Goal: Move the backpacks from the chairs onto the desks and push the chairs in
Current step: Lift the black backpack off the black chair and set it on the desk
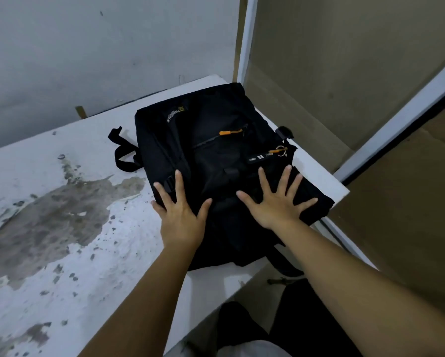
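Backpack [216,155] flat on desk [61,228] | hands spread on it | near end overhangs, hidden

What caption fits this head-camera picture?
Both open hands, left hand and right hand, press a black backpack flat on a stained white desk.

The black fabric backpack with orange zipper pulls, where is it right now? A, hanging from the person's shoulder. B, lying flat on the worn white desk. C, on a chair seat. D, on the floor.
B: the black fabric backpack lies flat on the worn white desk, with the left hand and right hand spread open on it.
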